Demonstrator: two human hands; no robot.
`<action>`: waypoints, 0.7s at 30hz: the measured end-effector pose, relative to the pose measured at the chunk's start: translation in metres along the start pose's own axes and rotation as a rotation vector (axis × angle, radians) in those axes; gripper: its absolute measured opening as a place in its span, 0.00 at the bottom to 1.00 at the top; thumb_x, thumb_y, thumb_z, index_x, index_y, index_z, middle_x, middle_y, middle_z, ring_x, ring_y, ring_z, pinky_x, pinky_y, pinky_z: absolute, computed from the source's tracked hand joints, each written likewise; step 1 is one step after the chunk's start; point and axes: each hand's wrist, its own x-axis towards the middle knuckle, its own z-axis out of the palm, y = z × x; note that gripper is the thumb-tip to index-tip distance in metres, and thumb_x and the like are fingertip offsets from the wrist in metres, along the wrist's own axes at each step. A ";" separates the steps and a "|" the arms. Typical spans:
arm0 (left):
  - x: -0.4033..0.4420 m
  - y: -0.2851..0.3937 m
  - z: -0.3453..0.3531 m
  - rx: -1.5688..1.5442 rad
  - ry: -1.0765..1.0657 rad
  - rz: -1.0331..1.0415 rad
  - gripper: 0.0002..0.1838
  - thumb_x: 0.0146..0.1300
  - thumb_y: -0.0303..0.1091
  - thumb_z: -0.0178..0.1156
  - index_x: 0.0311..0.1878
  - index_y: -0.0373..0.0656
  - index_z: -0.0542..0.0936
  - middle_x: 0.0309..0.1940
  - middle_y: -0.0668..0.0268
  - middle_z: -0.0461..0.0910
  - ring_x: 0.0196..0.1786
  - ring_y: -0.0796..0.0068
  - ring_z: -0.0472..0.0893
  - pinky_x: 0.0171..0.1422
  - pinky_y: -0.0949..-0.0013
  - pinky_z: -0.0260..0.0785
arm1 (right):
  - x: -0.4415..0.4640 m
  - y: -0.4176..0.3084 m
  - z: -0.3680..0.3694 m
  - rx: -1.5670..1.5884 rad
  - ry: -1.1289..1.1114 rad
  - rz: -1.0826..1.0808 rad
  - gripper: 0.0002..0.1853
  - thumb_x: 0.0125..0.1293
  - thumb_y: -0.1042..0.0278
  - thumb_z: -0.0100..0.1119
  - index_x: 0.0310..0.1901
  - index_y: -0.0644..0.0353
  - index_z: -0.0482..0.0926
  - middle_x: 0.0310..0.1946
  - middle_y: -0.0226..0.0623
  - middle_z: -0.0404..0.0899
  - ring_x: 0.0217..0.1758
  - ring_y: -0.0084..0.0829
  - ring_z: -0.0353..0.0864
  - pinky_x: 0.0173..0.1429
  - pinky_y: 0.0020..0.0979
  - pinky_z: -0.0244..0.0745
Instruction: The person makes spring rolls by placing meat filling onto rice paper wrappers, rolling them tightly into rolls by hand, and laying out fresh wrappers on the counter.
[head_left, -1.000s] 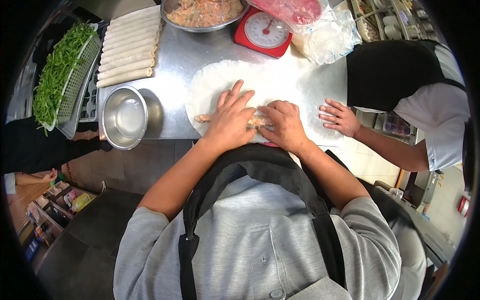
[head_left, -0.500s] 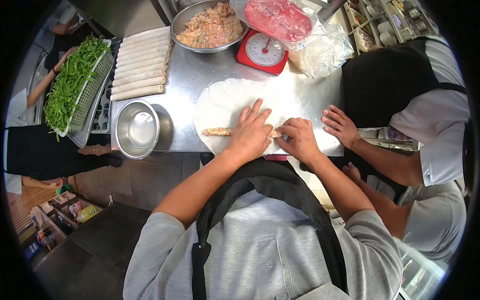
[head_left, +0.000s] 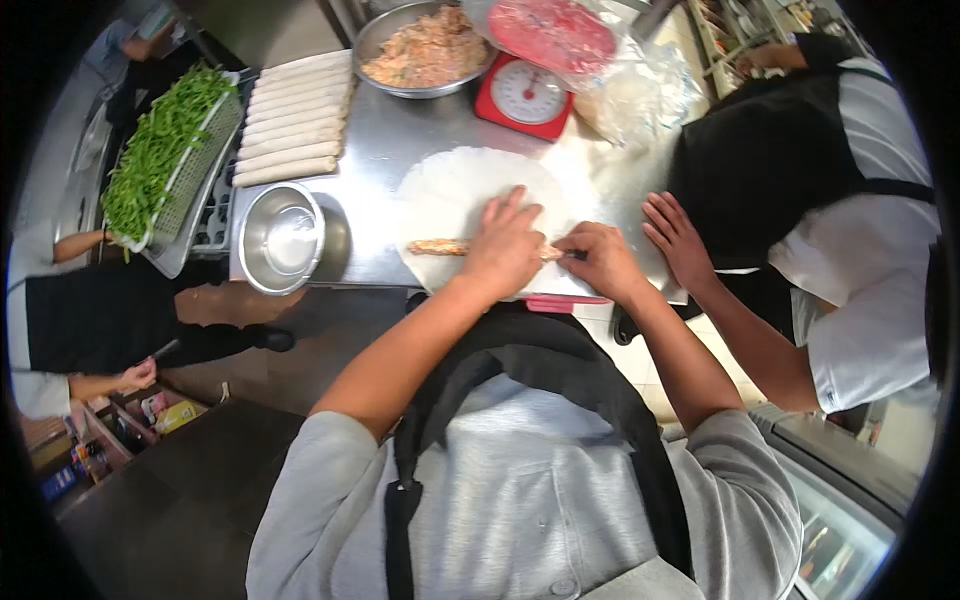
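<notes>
A round white wrapper sheet [head_left: 450,195] lies on the steel table near its front edge. Across its lower part runs a thin strip of orange-flecked filling [head_left: 437,247]. My left hand [head_left: 505,245] rests over the middle of the strip, fingers spread, covering part of it. At the strip's right end, my right hand [head_left: 603,258] has its thumb and fingertips pinched together on the filling.
Rolled wrappers [head_left: 295,115], a steel bowl of filling [head_left: 425,50], a red scale [head_left: 524,97], an empty steel bowl [head_left: 282,240] and a basket of greens [head_left: 170,150] stand around. A co-worker's hand [head_left: 680,240] rests at the table's right edge.
The view has shifted. My right hand has moved right along the strip, away from my left hand, and more filling shows left of my left hand. People at the left have moved.
</notes>
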 end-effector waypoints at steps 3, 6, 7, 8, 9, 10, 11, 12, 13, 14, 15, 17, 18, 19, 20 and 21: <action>-0.008 -0.005 -0.015 -0.017 0.011 -0.011 0.12 0.57 0.41 0.73 0.43 0.49 0.91 0.68 0.58 0.76 0.81 0.48 0.60 0.82 0.41 0.48 | -0.002 -0.004 -0.010 0.029 -0.008 0.017 0.13 0.56 0.68 0.72 0.45 0.55 0.91 0.36 0.39 0.87 0.38 0.41 0.87 0.48 0.38 0.81; -0.007 -0.006 -0.013 -0.051 0.024 0.017 0.12 0.56 0.40 0.74 0.43 0.49 0.91 0.68 0.59 0.77 0.81 0.48 0.60 0.82 0.41 0.48 | 0.002 0.000 -0.005 0.100 -0.056 0.110 0.12 0.57 0.67 0.72 0.43 0.55 0.92 0.36 0.40 0.88 0.36 0.42 0.88 0.46 0.37 0.82; -0.007 -0.007 -0.010 -0.080 0.052 0.060 0.12 0.55 0.39 0.74 0.42 0.49 0.91 0.67 0.59 0.77 0.81 0.49 0.60 0.82 0.41 0.49 | 0.003 -0.002 -0.003 0.075 -0.029 0.086 0.11 0.57 0.67 0.71 0.42 0.55 0.92 0.36 0.40 0.88 0.35 0.42 0.88 0.45 0.37 0.82; -0.008 -0.008 -0.006 -0.080 0.051 0.059 0.12 0.55 0.39 0.74 0.42 0.49 0.91 0.67 0.59 0.77 0.81 0.49 0.60 0.82 0.41 0.49 | 0.002 -0.004 -0.001 0.049 -0.002 0.063 0.10 0.57 0.68 0.71 0.41 0.56 0.92 0.36 0.40 0.89 0.35 0.43 0.88 0.44 0.37 0.82; -0.007 -0.006 -0.006 -0.070 0.057 0.059 0.11 0.55 0.38 0.74 0.41 0.49 0.91 0.67 0.60 0.77 0.81 0.49 0.60 0.82 0.42 0.49 | 0.000 -0.002 0.001 0.049 -0.002 0.064 0.10 0.57 0.68 0.71 0.41 0.56 0.92 0.36 0.40 0.89 0.35 0.43 0.88 0.44 0.37 0.82; -0.006 -0.005 -0.005 -0.060 0.065 0.058 0.10 0.55 0.37 0.74 0.40 0.48 0.91 0.67 0.60 0.78 0.81 0.49 0.60 0.82 0.42 0.49 | -0.002 0.001 0.005 0.032 0.052 0.067 0.09 0.57 0.68 0.70 0.40 0.55 0.92 0.36 0.39 0.89 0.35 0.43 0.88 0.44 0.38 0.82; -0.006 -0.004 -0.005 -0.061 0.066 0.058 0.10 0.55 0.37 0.74 0.40 0.48 0.91 0.67 0.60 0.78 0.81 0.49 0.60 0.82 0.42 0.49 | -0.004 0.004 0.008 0.016 0.106 0.069 0.09 0.58 0.68 0.69 0.40 0.55 0.92 0.36 0.38 0.89 0.36 0.43 0.88 0.44 0.40 0.82; -0.006 -0.002 -0.005 -0.063 0.082 0.043 0.11 0.55 0.37 0.74 0.41 0.47 0.91 0.67 0.60 0.77 0.81 0.49 0.60 0.82 0.42 0.49 | -0.003 0.000 0.006 0.015 0.106 0.068 0.09 0.58 0.68 0.69 0.40 0.55 0.92 0.36 0.38 0.89 0.36 0.43 0.88 0.44 0.40 0.82; -0.007 -0.001 -0.006 -0.066 0.097 0.028 0.12 0.55 0.38 0.74 0.42 0.47 0.91 0.67 0.60 0.77 0.81 0.48 0.60 0.82 0.42 0.49 | -0.003 -0.006 0.003 -0.044 0.076 0.097 0.08 0.57 0.68 0.69 0.38 0.55 0.91 0.35 0.37 0.88 0.37 0.42 0.87 0.47 0.41 0.81; -0.005 0.000 -0.003 -0.067 0.094 0.029 0.12 0.55 0.38 0.74 0.42 0.47 0.91 0.67 0.60 0.77 0.81 0.48 0.60 0.82 0.42 0.49 | -0.005 -0.010 0.003 -0.102 0.047 0.128 0.07 0.57 0.68 0.69 0.37 0.54 0.91 0.35 0.37 0.88 0.39 0.41 0.87 0.50 0.42 0.80; 0.000 0.001 -0.001 -0.034 0.062 0.049 0.15 0.53 0.39 0.75 0.44 0.45 0.90 0.68 0.60 0.76 0.81 0.48 0.59 0.82 0.42 0.49 | -0.005 -0.007 0.005 -0.102 0.048 0.131 0.07 0.57 0.68 0.69 0.37 0.54 0.91 0.35 0.37 0.88 0.39 0.41 0.87 0.50 0.42 0.80; 0.002 0.002 0.001 0.002 0.026 0.070 0.18 0.52 0.39 0.76 0.45 0.43 0.90 0.69 0.59 0.75 0.82 0.48 0.58 0.82 0.42 0.48 | -0.001 0.002 0.011 -0.071 0.043 0.112 0.09 0.56 0.67 0.70 0.40 0.53 0.90 0.37 0.34 0.86 0.46 0.40 0.85 0.53 0.44 0.75; 0.000 0.006 -0.006 -0.010 0.023 0.019 0.18 0.51 0.39 0.76 0.45 0.42 0.90 0.69 0.58 0.74 0.82 0.47 0.57 0.82 0.41 0.48 | -0.001 -0.001 0.007 -0.067 0.044 0.113 0.09 0.56 0.67 0.70 0.40 0.53 0.90 0.37 0.34 0.86 0.46 0.40 0.85 0.53 0.44 0.75; 0.000 0.009 -0.010 -0.023 0.021 -0.030 0.18 0.51 0.39 0.76 0.45 0.42 0.90 0.70 0.57 0.74 0.82 0.47 0.57 0.82 0.41 0.49 | -0.002 -0.006 0.002 -0.066 0.064 0.058 0.13 0.55 0.65 0.70 0.43 0.52 0.89 0.39 0.33 0.85 0.48 0.40 0.84 0.54 0.44 0.74; 0.001 0.008 -0.010 -0.022 0.016 -0.024 0.18 0.51 0.39 0.76 0.45 0.42 0.90 0.70 0.57 0.74 0.82 0.47 0.57 0.82 0.41 0.49 | -0.003 -0.008 -0.002 -0.065 0.085 0.006 0.16 0.55 0.64 0.71 0.47 0.51 0.89 0.41 0.31 0.84 0.50 0.39 0.82 0.54 0.43 0.72; 0.000 0.007 -0.009 0.010 0.025 -0.030 0.17 0.50 0.38 0.76 0.43 0.42 0.90 0.70 0.57 0.74 0.82 0.47 0.57 0.81 0.41 0.49 | -0.004 -0.009 0.001 -0.062 0.088 0.014 0.16 0.55 0.64 0.71 0.47 0.51 0.89 0.41 0.31 0.84 0.50 0.39 0.82 0.54 0.43 0.72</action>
